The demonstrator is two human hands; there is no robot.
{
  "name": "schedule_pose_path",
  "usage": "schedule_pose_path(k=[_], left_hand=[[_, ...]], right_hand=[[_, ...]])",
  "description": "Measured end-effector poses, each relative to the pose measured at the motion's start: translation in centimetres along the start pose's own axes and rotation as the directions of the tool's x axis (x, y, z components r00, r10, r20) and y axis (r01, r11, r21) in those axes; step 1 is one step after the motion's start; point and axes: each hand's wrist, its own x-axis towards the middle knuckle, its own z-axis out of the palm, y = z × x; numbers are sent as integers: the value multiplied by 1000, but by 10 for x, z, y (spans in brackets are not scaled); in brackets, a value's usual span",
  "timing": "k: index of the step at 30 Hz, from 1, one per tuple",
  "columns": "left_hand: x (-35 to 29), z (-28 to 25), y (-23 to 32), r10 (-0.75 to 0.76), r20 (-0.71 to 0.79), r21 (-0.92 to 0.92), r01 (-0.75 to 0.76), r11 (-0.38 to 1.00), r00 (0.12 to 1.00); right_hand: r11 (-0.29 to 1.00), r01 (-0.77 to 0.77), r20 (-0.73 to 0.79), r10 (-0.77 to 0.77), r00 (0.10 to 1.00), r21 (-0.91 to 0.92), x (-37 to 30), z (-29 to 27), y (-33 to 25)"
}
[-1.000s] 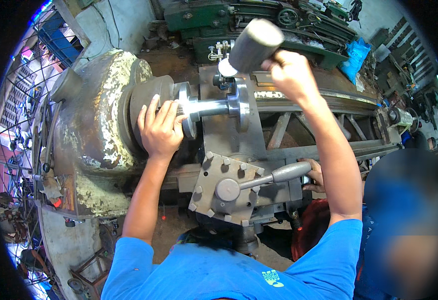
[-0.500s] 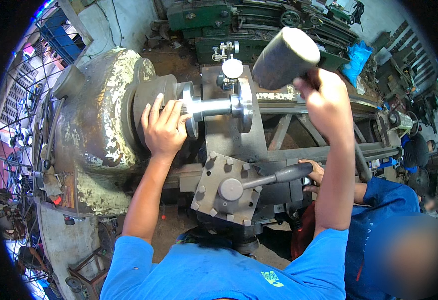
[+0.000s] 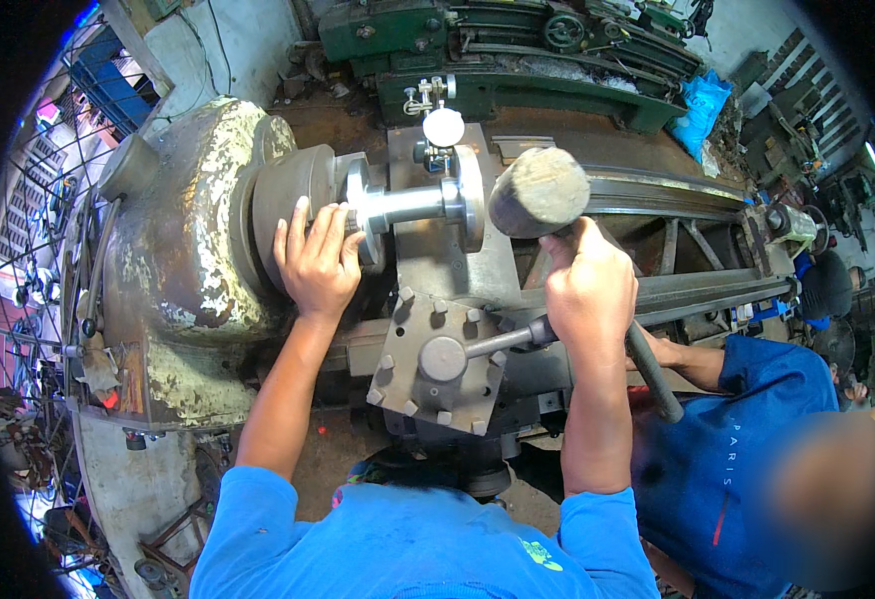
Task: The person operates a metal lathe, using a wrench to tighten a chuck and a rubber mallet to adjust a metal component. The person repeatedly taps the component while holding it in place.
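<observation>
My left hand (image 3: 318,262) lies with its fingers spread on the lathe chuck (image 3: 288,200), fingertips beside the near flange of a workpiece. That workpiece is a shiny steel flanged shaft (image 3: 413,206), gripped in the chuck, with a round flange at each end. My right hand (image 3: 591,290) is wrapped round the handle of a large mallet (image 3: 540,195); the handle sticks out below toward the co-worker. The mallet's thick grey head is just right of the outer flange, and I cannot tell whether they touch. A dial indicator (image 3: 443,128) on a stand sits behind that flange.
In front of the shaft is a square tool post (image 3: 437,354) with a lever. A co-worker in dark blue (image 3: 737,439) is close at my right, one arm reaching to the lathe. Lathe bed rails (image 3: 657,190) run right to the tailstock (image 3: 792,228). Behind stands a green machine (image 3: 537,95).
My right hand has swung the mallet down and left, from raised above the bed to beside the outer flange. My left hand stays on the chuck. The whole view has shifted slightly.
</observation>
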Motion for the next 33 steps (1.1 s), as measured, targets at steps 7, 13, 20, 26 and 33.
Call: schedule_pose_path(k=[7,13,20,26,33], left_hand=[[-57,-1,5,25,76,7,-26,1000,997],[-94,-24,-3,205,94,-102,-196,975,974],[-95,-52,-1,115,128,-372,-60,926,985],[-70,-65,3,73,76,-378,-39,925,994],[-46,-71,1,52,18,-365,-41,930,998]], right_hand=[[990,134,152,-126,980,-38,-1,1,6],[983,183,78,-184,980,16,-1,2,7],[969,245,166,-241,956,-7,-1,1,10],[969,246,168,-244,955,10,-1,2,10],[973,230,192,-220,956,-32,-1,-2,7]])
